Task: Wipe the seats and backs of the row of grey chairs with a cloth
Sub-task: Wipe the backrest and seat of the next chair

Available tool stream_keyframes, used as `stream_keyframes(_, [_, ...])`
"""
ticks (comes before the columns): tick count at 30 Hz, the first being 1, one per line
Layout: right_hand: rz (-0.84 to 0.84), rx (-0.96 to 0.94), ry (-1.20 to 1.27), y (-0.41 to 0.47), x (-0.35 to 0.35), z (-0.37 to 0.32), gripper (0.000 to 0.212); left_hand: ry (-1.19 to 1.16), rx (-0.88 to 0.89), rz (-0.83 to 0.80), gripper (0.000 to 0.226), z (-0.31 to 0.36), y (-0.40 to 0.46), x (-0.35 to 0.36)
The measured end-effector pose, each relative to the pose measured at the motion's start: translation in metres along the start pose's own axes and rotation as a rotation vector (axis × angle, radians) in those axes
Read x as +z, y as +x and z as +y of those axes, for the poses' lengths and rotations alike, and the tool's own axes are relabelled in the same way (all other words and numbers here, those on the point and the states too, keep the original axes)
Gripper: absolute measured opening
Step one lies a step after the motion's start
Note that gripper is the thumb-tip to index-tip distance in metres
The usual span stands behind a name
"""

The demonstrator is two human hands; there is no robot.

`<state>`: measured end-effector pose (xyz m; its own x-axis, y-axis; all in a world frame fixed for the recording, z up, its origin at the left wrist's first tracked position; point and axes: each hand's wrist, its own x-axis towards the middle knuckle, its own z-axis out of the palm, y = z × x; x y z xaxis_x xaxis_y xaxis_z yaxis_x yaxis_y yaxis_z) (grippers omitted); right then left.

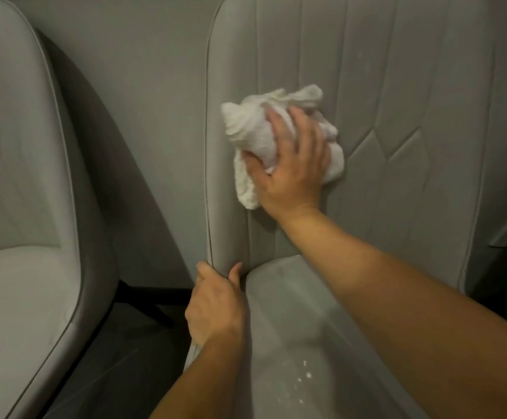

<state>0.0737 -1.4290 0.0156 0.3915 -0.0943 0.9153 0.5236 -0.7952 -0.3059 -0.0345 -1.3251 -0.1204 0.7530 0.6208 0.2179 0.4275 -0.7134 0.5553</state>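
A grey padded chair fills the right half of the view, with a stitched back (382, 101) and a seat (300, 328) below it. My right hand (291, 167) grips a crumpled white cloth (252, 131) and presses it against the left part of the chair back. My left hand (215, 303) holds the chair's left edge where the back meets the seat, thumb on the front and fingers curled round behind. Small white specks (302, 376) lie on the near seat.
A second grey chair (19, 207) stands at the left, with a gap between the two. A plain grey wall (140, 86) runs behind them. A dark floor and a black chair leg (146, 303) show in the gap.
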Motion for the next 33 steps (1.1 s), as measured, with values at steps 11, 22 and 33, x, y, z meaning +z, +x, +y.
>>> stream_keyframes(11, [-0.38, -0.499, -0.271, -0.008, 0.012, 0.022, 0.082, -0.022, -0.116, -0.029, 0.059, 0.004, 0.007, -0.003])
stream_keyframes(22, [-0.245, -0.105, -0.39, 0.159, -0.006, 0.028, 0.077, -0.01, -0.177, -0.11, 0.053, 0.016, 0.008, -0.016])
stream_keyframes(33, [-0.612, -0.556, -0.319, 0.094, 0.013, -0.029, 0.066, -0.104, -0.091, -0.121, 0.075, 0.003, 0.011, -0.006])
